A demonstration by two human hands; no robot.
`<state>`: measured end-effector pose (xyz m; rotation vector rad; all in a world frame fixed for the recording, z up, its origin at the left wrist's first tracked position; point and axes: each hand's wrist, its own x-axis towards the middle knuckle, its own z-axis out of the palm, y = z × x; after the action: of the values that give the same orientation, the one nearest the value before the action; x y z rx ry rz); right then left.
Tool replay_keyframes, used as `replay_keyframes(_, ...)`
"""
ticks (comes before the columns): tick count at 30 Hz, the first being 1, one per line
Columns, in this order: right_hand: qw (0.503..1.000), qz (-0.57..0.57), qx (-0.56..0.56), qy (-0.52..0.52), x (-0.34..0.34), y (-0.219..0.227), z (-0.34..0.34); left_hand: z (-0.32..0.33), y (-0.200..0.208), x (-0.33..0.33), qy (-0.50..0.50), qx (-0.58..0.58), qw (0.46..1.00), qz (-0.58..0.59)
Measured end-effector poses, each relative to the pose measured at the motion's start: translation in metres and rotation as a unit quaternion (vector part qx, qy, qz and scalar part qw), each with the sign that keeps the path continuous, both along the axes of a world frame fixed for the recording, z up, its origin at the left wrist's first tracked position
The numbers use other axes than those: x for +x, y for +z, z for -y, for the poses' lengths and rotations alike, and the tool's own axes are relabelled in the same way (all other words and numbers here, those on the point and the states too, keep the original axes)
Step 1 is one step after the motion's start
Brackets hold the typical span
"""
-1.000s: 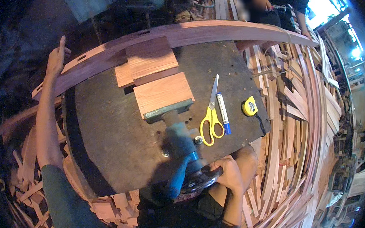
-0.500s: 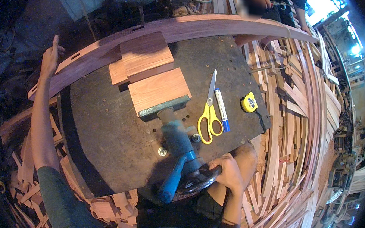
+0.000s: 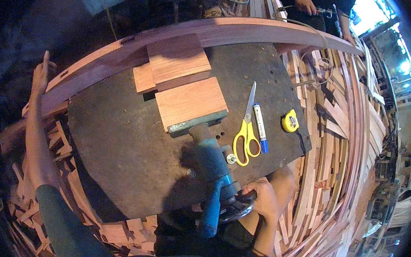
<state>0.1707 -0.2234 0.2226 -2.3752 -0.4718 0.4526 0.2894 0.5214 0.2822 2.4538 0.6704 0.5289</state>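
My left hand [image 3: 41,74] is at the left part of a long wooden beam [image 3: 251,31], fingers stretched out and apart; some are hidden behind it. My right hand [image 3: 263,196] grips the dark handwheel [image 3: 237,213] of a blue screw clamp [image 3: 210,160]. The clamp's flat jaw [image 3: 198,121] presses against a wooden block [image 3: 191,101]. Beyond that lies another, larger block [image 3: 179,61], against the beam, with a smaller piece [image 3: 144,78] at its left. A blue lever [image 3: 211,211] hangs from the clamp's near end.
Yellow-handled scissors [image 3: 247,132], a blue-capped marker [image 3: 261,128] and a yellow tape measure [image 3: 290,120] lie on the dark tabletop [image 3: 116,160]. Wood offcuts [image 3: 328,162] cover the floor right of it. Another person's hand [image 3: 304,3] holds a hosed tool beyond the beam.
My left hand and the slotted beam have shifted left relative to the blocks. The blue lever has swung to hang straighter down. The tabletop things appear farther right in view.
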Motion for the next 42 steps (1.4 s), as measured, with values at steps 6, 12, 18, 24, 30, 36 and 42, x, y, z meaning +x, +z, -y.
replay_keyframes(6, 1.0, -0.017, -0.01, 0.011, 0.003, 0.007, -0.002, -0.033, -0.002, -0.017, 0.018, 0.041, 0.999, 0.005)
replay_keyframes(12, 1.0, -0.011, -0.022, 0.007, 0.002, 0.007, -0.003, -0.063, -0.009, -0.035, 0.036, 0.042, 0.998, 0.017)
replay_keyframes(18, 0.999, -0.017, -0.046, -0.009, -0.002, 0.01, -0.004, -0.052, -0.007, -0.035, 0.046, -0.01, 0.999, 0.015)
replay_keyframes(24, 0.999, -0.001, -0.038, 0.008, -0.009, 0.018, -0.003, -0.048, 0.005, -0.04, 0.068, 0.037, 0.997, -0.013)
replay_keyframes(30, 0.996, 0.078, 0.019, -0.047, -0.02, 0.135, 0.003, -0.021, 0.021, -0.052, 0.089, 0.076, 0.993, 0.013)
replay_keyframes(36, 0.952, 0.118, 0.278, 0.056, 0.002, 0.181, -0.124, -0.032, 0.019, -0.054, 0.084, 0.023, 0.996, 0.006)
replay_keyframes(42, 0.966, 0.02, 0.234, 0.109, -0.006, 0.182, -0.179, -0.025, 0.011, -0.041, 0.079, 0.039, 0.996, 0.018)
